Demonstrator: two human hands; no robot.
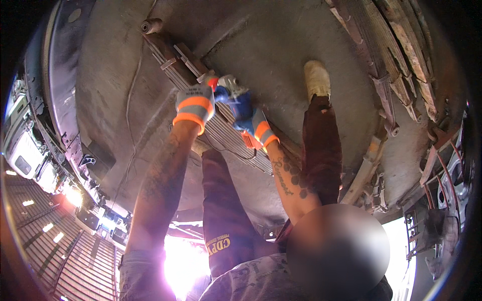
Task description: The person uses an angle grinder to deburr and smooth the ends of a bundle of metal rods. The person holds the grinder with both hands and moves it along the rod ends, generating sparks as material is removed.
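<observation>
My left hand [195,100], in a grey glove with an orange cuff, is closed at the front of a blue power tool [240,110] with a silver head and red parts. My right hand [261,128], gloved alike, is closed on the tool's rear body, its fingers partly hidden behind it. The tool lies over a long stack of steel leaf springs [170,70] that runs diagonally on the floor, with a rolled eye at its far end. A dark cord loops below the tool. My legs and shoes straddle the stack.
More rusty leaf springs [401,60] lie at the upper right, near a metal frame [442,175]. A thin cable crosses the grey floor [103,85]. Curved dark steel beams [55,100] run along the left, with vehicles [25,140] beyond. A blurred patch covers the lower right.
</observation>
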